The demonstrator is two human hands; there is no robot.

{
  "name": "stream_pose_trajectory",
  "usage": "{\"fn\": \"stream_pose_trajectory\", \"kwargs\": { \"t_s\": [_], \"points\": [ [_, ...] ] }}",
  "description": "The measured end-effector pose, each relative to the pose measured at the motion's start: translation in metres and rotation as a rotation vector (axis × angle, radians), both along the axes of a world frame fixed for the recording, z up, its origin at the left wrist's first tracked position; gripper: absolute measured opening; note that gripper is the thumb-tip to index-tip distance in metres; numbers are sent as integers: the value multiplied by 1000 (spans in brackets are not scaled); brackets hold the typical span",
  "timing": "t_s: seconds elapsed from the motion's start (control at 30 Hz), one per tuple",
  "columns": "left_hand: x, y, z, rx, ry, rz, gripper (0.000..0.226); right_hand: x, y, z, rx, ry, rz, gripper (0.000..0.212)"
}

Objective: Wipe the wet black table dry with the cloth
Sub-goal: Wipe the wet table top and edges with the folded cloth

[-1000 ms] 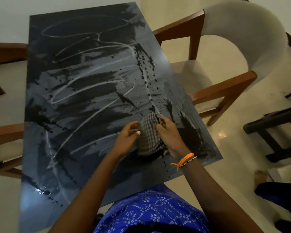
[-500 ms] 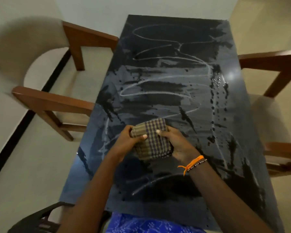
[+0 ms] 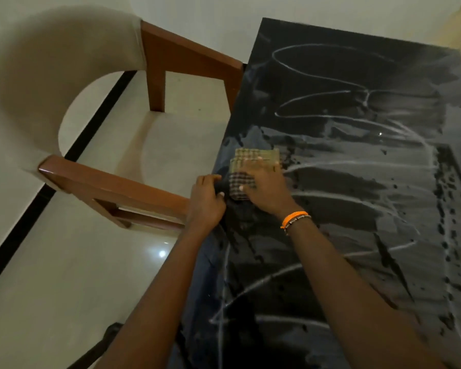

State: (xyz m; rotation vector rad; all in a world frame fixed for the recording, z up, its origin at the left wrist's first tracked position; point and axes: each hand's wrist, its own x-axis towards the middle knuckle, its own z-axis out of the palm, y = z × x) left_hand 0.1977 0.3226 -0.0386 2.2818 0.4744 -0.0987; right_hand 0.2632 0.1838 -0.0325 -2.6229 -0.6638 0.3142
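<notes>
Folded checked cloth point(image 3: 253, 166) flat on black table point(image 3: 357, 209) at 9 o'clock edge. Right hand point(image 3: 264, 187) spread, pressing cloth; left hand point(image 3: 205, 201) curled at table rim, grasp unclear. Streaks, droplets across most of surface: wiping barely begun.

Both forearms are bare, no sleeves reaching the wrists. The right hand point(image 3: 264, 190) wears an orange thread band point(image 3: 293, 217) at the wrist, with a thin beaded bracelet point(image 3: 298, 221) just beside it. The left hand point(image 3: 205, 206) wears nothing.
</notes>
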Motion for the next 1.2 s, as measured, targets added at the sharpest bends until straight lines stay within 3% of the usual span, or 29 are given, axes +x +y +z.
{"fn": "stream_pose_trajectory", "kwargs": {
  "t_s": [0.2,0.4,0.57,0.83,0.97,1.07,1.2],
  "points": [
    [32,15,-14,-115,15,50,43,21,43,-54,-209,-168,-89,65],
    [50,16,-20,-133,-55,37,54,85,86,-50,-168,-188,-5,58],
    [73,15,-25,-56,-53,-34,54,115,51,-51,-232,-235,-40,58],
    [77,4,-29,-44,-84,103,58,121,-110,-56,-410,-227,-543,70],
    [82,1,-30,-35,-68,150,56,109,-116,-57,-348,-130,-769,70],
    [84,5,-33,-25,-73,152,55,110,-73,-59,-312,-145,-679,68],
    [80,8,-35,-10,-87,105,56,97,16,-61,-238,-223,-381,63]
  ]
}}
